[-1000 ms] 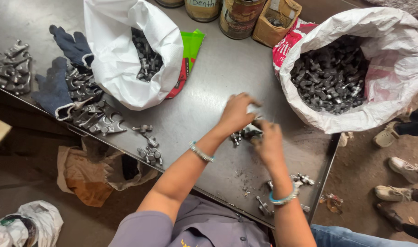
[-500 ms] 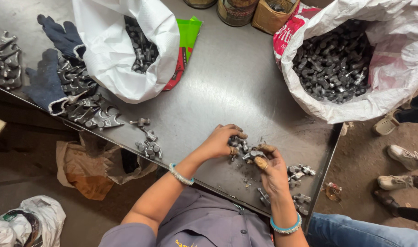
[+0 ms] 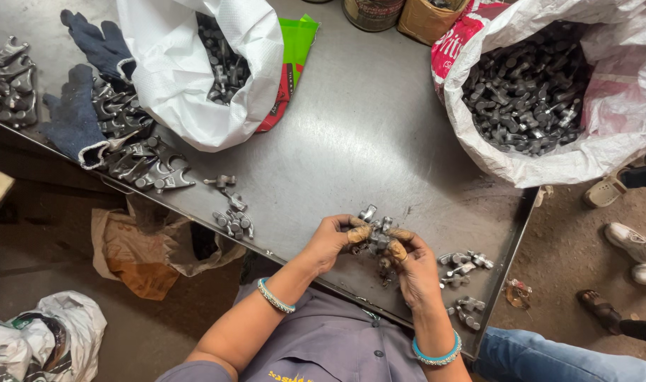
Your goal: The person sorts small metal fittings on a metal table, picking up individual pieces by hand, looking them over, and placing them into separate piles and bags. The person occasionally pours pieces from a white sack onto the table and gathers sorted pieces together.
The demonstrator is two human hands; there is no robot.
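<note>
My left hand (image 3: 333,238) and my right hand (image 3: 416,263) meet over the near edge of a grey metal table (image 3: 358,134). Together they hold a small cluster of grey metal parts (image 3: 375,232), fingers closed around it. Both thumbs and some fingertips wear brownish tape. A few loose metal parts (image 3: 461,263) lie just right of my right hand. More loose parts (image 3: 232,218) lie to the left of my left hand. I cannot tell how many parts each hand grips.
A big white sack (image 3: 549,152) full of metal parts stands at the right. A smaller white sack (image 3: 188,78) with parts lies at top left, beside dark blue gloves (image 3: 75,120) and larger castings (image 3: 135,159). Other people's feet (image 3: 630,240) stand at the right.
Both hands have drawn back from the table's middle toward its near edge and closed together around the cluster of parts. The camera view has shifted slightly.
</note>
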